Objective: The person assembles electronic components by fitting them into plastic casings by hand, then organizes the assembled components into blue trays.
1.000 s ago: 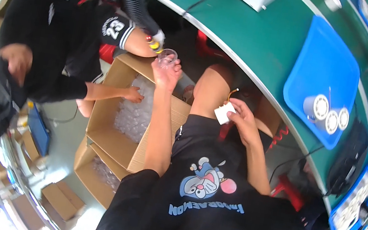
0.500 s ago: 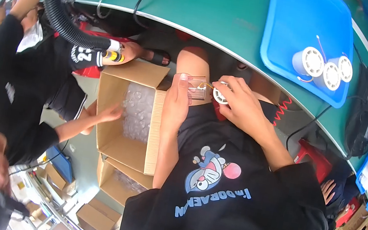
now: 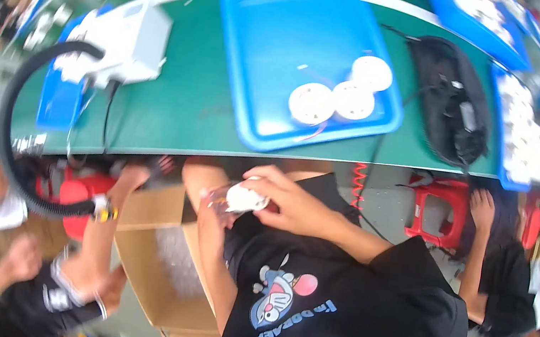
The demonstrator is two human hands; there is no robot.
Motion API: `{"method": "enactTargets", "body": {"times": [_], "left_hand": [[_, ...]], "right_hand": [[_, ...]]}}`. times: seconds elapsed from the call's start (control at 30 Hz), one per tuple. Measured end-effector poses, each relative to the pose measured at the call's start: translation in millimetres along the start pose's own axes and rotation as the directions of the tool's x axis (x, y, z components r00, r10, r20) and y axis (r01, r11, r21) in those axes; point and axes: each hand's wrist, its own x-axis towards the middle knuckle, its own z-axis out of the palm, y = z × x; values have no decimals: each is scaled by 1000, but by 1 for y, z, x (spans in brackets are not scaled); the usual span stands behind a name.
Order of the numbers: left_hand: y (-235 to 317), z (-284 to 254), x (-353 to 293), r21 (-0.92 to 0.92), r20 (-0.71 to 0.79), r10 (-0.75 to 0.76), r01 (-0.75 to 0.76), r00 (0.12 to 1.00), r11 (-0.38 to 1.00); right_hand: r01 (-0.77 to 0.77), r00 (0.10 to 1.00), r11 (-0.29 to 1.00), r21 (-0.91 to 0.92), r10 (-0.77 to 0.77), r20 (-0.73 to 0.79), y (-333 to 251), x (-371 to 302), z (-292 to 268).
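The right hand (image 3: 285, 204) pinches a white round part (image 3: 246, 198) just off the green table's (image 3: 181, 99) near edge. The left hand (image 3: 209, 217) holds a clear plastic piece (image 3: 224, 212) beside it. Left of them is an open cardboard box (image 3: 153, 208). Three wired white pieces (image 3: 353, 101) sit in the blue tray's (image 3: 279, 33) near right corner. People work both sides.

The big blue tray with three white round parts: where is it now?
In the head view, the blue tray lies upper middle on the green table, beyond the person's right hand and left of the black bag.
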Motion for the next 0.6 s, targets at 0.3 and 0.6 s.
{"method": "enactTargets", "body": {"times": [0.3,0.6], "left_hand": [[28,35,-11,-51,201,26,-16,979,999],[37,47,-20,-88,233,56,-36,971,995]], "right_hand": [[77,976,996,47,-66,-205,-10,-12,-19],[124,954,992,10,-116,-276,-22,-25,-14]]}}
